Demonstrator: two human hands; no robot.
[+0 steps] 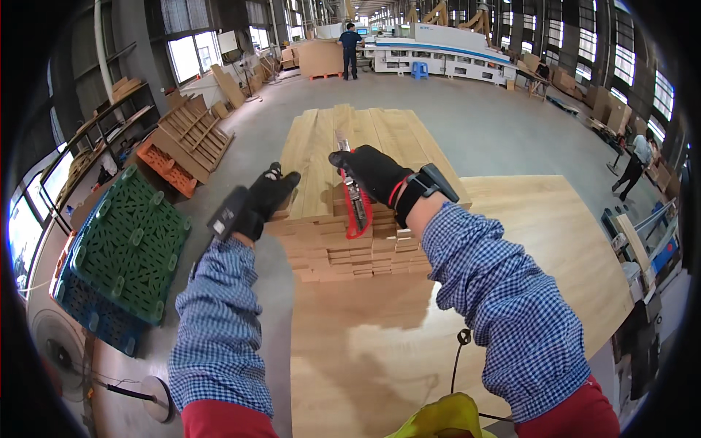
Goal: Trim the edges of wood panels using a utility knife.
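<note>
My right hand (374, 172), in a black glove, is closed around a metal tool with a red, loop-shaped handle (356, 208); its exact kind is hard to make out. The tool is over the near end of a stack of pale wooden boards (398, 135). My left hand (272, 191), also gloved in black, is at the left edge of that stack. Its thumb stands apart from the fingers, and I see nothing held in it. Under and beside the stack lies a large wood-grain panel (526, 241).
Green plastic pallets (131, 241) lean on the left, near a fan (62, 350). A black cord (456, 365) runs over the panel by a yellow cloth (447, 417). A person (350, 50) stands by a long white machine (438, 55); another person (640, 164) is at the right.
</note>
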